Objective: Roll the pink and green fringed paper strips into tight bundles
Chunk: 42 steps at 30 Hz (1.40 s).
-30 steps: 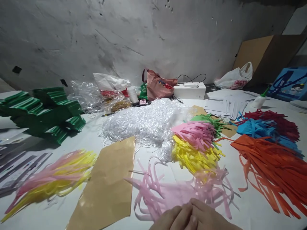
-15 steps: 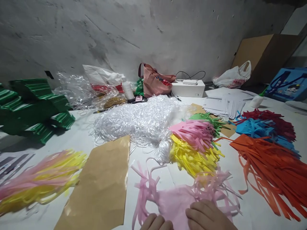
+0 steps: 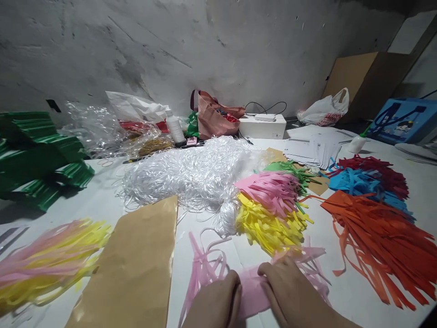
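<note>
Pressing pink fringed paper (image 3: 251, 291) flat — left hand (image 3: 213, 303), right hand (image 3: 290, 294), grips spread, wrists cut off

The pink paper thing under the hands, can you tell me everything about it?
The pale pink fringed tissue paper looks thin and soft. Its middle is an uncut band; both ends are slit into many narrow strips that splay out, curling at the left and fanning at the right. It lies flat on the white table, near the front edge. The left hand and right hand both press on the band. Its right fringe touches the yellow fringed paper pile.
</note>
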Tool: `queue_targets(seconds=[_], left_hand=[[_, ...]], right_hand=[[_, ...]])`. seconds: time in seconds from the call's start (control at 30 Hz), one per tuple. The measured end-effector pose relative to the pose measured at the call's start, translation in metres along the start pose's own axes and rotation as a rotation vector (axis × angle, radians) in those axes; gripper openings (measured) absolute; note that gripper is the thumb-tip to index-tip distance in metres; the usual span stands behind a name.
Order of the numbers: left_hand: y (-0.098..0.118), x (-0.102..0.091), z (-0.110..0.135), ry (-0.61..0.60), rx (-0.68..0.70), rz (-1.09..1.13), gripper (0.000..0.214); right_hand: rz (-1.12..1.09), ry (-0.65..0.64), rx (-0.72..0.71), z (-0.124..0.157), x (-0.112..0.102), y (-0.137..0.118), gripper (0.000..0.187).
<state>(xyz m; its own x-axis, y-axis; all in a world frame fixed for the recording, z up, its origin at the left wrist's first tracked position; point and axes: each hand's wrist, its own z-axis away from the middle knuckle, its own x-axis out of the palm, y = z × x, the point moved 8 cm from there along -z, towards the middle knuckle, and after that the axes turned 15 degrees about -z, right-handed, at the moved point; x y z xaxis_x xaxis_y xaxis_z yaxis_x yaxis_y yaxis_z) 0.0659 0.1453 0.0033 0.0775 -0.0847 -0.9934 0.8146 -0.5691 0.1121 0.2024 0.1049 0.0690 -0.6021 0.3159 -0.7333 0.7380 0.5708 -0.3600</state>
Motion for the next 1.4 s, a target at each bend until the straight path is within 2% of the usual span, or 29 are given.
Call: queue_targets(seconds=[0.1,0.23,0.43,0.5,0.6,0.7,0.83,0.97,1.03,1.17,1.23,1.3,1.4], left_hand=[[-0.006,-0.003,-0.007,-0.058,-0.032,0.07,0.025],[-0.014,-0.014,-0.009,-0.059,-0.067,0.167,0.018],[-0.02,-0.011,-0.009,-0.033,-0.061,0.198,0.025],[-0.02,-0.01,-0.01,-0.023,-0.055,0.235,0.026],[-0.019,-0.008,-0.012,-0.08,-0.022,0.301,0.023],[-0.018,-0.007,-0.014,-0.155,0.029,0.38,0.027],[-0.02,-0.01,-0.021,-0.163,-0.031,0.438,0.022],[-0.015,-0.012,-0.026,-0.17,-0.084,0.339,0.02],[-0.011,-0.014,-0.028,-0.17,-0.087,0.259,0.02],[-0.007,-0.013,-0.031,-0.191,-0.081,0.161,0.021],[-0.006,-0.014,-0.033,-0.181,-0.08,0.148,0.02],[-0.005,-0.013,-0.034,-0.162,-0.07,0.135,0.021],[-0.009,-0.013,-0.033,-0.125,-0.057,0.131,0.022]], right_hand=[[0.029,-0.046,0.027,-0.003,0.004,0.003,0.028],[0.036,-0.116,0.066,0.0,0.014,0.009,0.031],[0.12,-0.077,0.003,0.008,0.024,0.009,0.048],[0.118,-0.081,0.022,0.01,0.026,0.011,0.053],[0.093,-0.112,0.102,0.014,0.028,0.019,0.054],[0.076,-0.197,0.136,0.02,0.033,0.023,0.052],[0.119,-0.206,0.145,0.026,0.038,0.026,0.052],[0.215,-0.125,0.098,0.023,0.038,0.021,0.056],[0.261,-0.093,0.072,0.018,0.035,0.016,0.051],[0.324,0.031,0.039,0.006,0.015,0.005,0.035],[0.28,0.121,-0.048,0.004,0.003,-0.005,0.03],[0.164,0.099,-0.168,0.005,0.003,-0.015,0.027],[0.07,-0.032,-0.247,0.012,0.015,-0.017,0.031]])
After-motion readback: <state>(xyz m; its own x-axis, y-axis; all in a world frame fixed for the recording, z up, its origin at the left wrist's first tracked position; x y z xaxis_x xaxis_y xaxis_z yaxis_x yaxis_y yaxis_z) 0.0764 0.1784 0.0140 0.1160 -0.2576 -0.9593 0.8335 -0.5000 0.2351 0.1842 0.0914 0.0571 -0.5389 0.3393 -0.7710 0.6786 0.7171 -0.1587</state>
